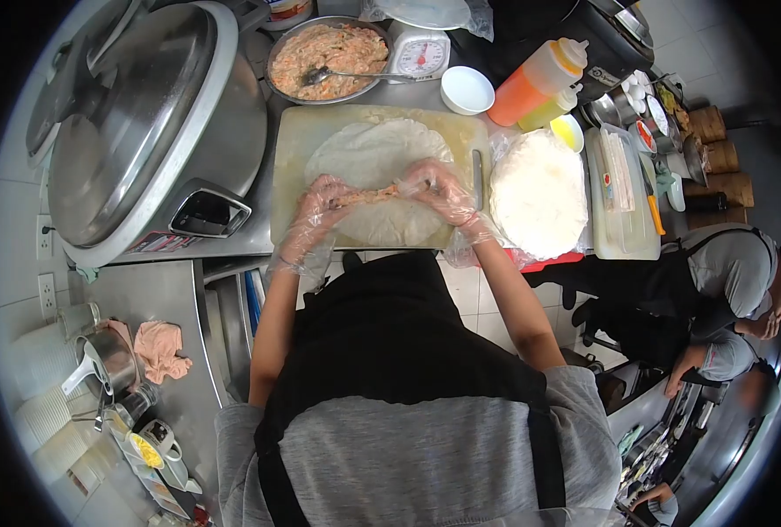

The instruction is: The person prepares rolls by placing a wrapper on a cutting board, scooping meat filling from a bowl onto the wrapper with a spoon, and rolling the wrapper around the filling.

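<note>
Both of my hands wear clear plastic gloves and work over a thin, round, pale dough sheet (pixel 378 147) on a cutting board (pixel 290 158). A narrow strip of orange-flecked minced filling (pixel 372 198) runs across the middle of the sheet. Around the strip's left end, my left hand (pixel 322 207) has its fingers closed. At the right end my right hand (pixel 441 191) pinches the filling with bent fingers. The palms and some fingertips are hidden from above. To the right of the board lies a thick round stack of white sheets (pixel 538 195).
Behind the board stand a bowl of filling (pixel 342 57) with a spoon, a scale (pixel 420 54), a white bowl (pixel 467 90) and an orange squeeze bottle (pixel 535 83). A large steel cooker (pixel 158 132) borders the left. A knife (pixel 652 206) lies far right; co-workers (pixel 733 272) stand beyond.
</note>
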`<state>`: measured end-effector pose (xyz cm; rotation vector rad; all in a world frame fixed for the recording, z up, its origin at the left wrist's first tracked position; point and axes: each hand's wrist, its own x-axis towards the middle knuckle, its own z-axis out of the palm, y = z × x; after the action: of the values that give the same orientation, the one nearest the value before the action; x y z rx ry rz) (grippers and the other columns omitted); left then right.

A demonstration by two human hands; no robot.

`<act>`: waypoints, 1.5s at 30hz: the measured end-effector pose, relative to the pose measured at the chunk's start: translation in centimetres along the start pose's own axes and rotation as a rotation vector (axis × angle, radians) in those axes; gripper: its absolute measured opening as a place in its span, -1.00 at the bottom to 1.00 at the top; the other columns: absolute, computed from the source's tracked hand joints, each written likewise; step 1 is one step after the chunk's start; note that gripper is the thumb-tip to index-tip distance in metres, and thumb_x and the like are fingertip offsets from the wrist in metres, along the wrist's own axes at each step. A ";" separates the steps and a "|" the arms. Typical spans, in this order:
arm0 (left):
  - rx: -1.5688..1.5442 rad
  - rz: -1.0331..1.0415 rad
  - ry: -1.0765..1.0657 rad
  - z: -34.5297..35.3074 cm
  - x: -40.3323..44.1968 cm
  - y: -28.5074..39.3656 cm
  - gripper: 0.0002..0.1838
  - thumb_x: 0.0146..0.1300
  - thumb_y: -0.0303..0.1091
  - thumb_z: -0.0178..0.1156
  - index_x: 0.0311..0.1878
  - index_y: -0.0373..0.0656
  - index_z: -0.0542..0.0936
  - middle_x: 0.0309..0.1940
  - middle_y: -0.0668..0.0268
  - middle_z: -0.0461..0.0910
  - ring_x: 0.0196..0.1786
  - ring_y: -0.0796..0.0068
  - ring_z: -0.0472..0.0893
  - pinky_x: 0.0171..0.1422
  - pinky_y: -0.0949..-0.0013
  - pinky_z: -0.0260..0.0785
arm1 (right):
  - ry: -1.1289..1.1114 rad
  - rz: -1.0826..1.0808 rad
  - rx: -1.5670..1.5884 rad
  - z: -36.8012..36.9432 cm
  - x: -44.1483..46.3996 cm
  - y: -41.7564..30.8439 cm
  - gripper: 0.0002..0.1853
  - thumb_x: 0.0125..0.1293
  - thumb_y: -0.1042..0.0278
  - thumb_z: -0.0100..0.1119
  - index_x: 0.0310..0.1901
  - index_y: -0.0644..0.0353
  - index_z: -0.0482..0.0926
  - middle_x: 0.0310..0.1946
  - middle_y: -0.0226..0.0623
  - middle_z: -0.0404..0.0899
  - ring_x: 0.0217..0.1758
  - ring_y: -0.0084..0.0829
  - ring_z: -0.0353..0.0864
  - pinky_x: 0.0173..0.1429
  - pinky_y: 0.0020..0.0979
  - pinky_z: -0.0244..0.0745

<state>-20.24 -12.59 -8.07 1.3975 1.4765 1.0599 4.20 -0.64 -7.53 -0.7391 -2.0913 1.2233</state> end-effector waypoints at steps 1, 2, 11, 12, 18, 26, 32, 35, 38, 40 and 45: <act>-0.005 -0.002 0.006 0.0 0.1 0.1 -0.66 0.00 -0.53 0.31 -0.08 -0.12 0.65 -0.11 0.30 0.43 -0.08 0.45 0.54 -0.03 0.45 0.45 | 0.033 -0.004 0.058 -0.1 0.2 -0.4 -0.70 -0.09 0.35 0.41 -0.27 0.15 0.58 -0.13 -0.25 0.52 0.05 -0.20 0.45 0.17 -0.29 0.31; -0.010 -0.005 0.010 0.0 0.1 0.2 -0.66 0.00 -0.53 0.31 -0.09 -0.12 0.65 -0.11 0.30 0.43 -0.09 0.45 0.54 -0.04 0.45 0.45 | -0.012 -0.060 -0.135 -0.1 0.3 -0.2 -0.66 -0.10 0.34 0.41 -0.23 0.13 0.59 -0.11 -0.26 0.51 0.07 -0.19 0.43 0.20 -0.27 0.28; 0.004 -0.012 0.005 -0.1 0.1 0.0 -0.68 0.00 -0.55 0.31 -0.10 -0.13 0.65 -0.11 0.29 0.42 -0.09 0.45 0.54 -0.05 0.45 0.47 | -0.186 -0.091 -0.508 -1.4 -0.4 0.4 -0.47 -0.07 0.27 0.36 0.05 -0.04 0.58 0.01 -0.23 0.46 0.17 -0.18 0.34 0.29 -0.19 0.16; 0.005 -0.009 0.009 0.0 0.0 -0.2 -0.67 0.00 -0.55 0.30 -0.10 -0.13 0.65 -0.11 0.29 0.42 -0.09 0.45 0.54 -0.05 0.46 0.47 | -0.198 -0.084 -0.521 -1.7 -0.7 1.1 -0.47 -0.05 0.26 0.35 0.07 -0.05 0.56 0.02 -0.23 0.46 0.18 -0.18 0.34 0.29 -0.19 0.16; -0.012 0.001 0.003 -0.1 0.0 0.1 -0.65 -0.02 -0.57 0.30 -0.09 -0.13 0.64 -0.09 0.29 0.42 -0.05 0.45 0.53 -0.04 0.45 0.47 | -0.238 -0.092 -0.546 -3.1 -0.6 1.1 -0.45 0.00 0.23 0.33 0.12 -0.05 0.53 0.02 -0.19 0.46 0.18 -0.17 0.34 0.28 -0.19 0.18; -0.008 0.011 -0.005 -0.2 -0.1 0.2 -0.67 0.02 -0.53 0.30 -0.08 -0.17 0.64 -0.10 0.30 0.42 -0.02 0.45 0.52 0.03 0.42 0.45 | -0.152 0.003 -0.367 -4.3 -0.4 -1.3 -0.56 0.02 0.24 0.36 -0.01 0.08 0.58 -0.01 -0.20 0.51 0.14 -0.20 0.43 0.20 -0.24 0.33; 0.072 0.057 0.025 0.0 -0.4 0.9 -0.63 -0.01 -0.50 0.31 -0.04 -0.13 0.62 -0.08 0.25 0.43 -0.02 0.34 0.51 0.10 0.38 0.39 | -0.075 0.037 -0.361 -3.5 -1.2 -0.9 -0.62 -0.03 0.18 0.40 -0.15 0.11 0.61 -0.10 -0.22 0.56 0.11 -0.20 0.45 0.21 -0.23 0.32; 0.297 0.107 0.193 0.7 -1.3 1.7 -0.64 0.01 -0.44 0.31 -0.05 -0.11 0.62 -0.09 0.23 0.45 -0.02 0.24 0.51 0.14 0.32 0.36 | -0.017 -0.011 -0.402 -3.4 -1.0 -1.5 -0.63 -0.02 0.20 0.38 -0.13 0.08 0.63 -0.13 -0.22 0.56 0.10 -0.20 0.45 0.20 -0.23 0.32; 0.389 0.121 0.225 1.2 -1.3 1.7 -0.65 0.01 -0.41 0.31 -0.06 -0.13 0.61 -0.16 0.22 0.49 -0.07 0.25 0.52 0.07 0.32 0.36 | -0.109 -0.084 -0.517 -2.5 -1.1 -0.7 -0.61 0.00 0.18 0.36 -0.09 0.06 0.63 -0.11 -0.24 0.54 0.09 -0.20 0.45 0.23 -0.23 0.29; 0.389 0.117 0.191 1.5 -1.2 1.3 -0.66 0.01 -0.40 0.31 -0.07 -0.14 0.61 -0.20 0.22 0.50 -0.08 0.25 0.52 0.06 0.31 0.36 | -0.115 -0.076 -0.518 -1.5 -1.0 1.2 -0.59 0.01 0.15 0.35 -0.06 0.04 0.63 -0.09 -0.25 0.54 0.10 -0.20 0.45 0.25 -0.23 0.26; 0.190 -0.019 0.089 0.7 -0.6 1.7 -0.66 0.00 -0.39 0.34 -0.09 -0.13 0.61 -0.20 0.20 0.50 -0.06 0.23 0.51 0.07 0.25 0.37 | -0.195 -0.204 -0.575 -3.6 -0.3 1.3 -0.60 0.07 0.20 0.30 -0.01 0.04 0.60 -0.13 -0.23 0.54 0.04 -0.21 0.46 0.20 -0.25 0.30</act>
<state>-19.01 -13.11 -6.69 1.4800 1.6886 1.0020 7.25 1.69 -7.37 -0.6390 -2.6463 0.5979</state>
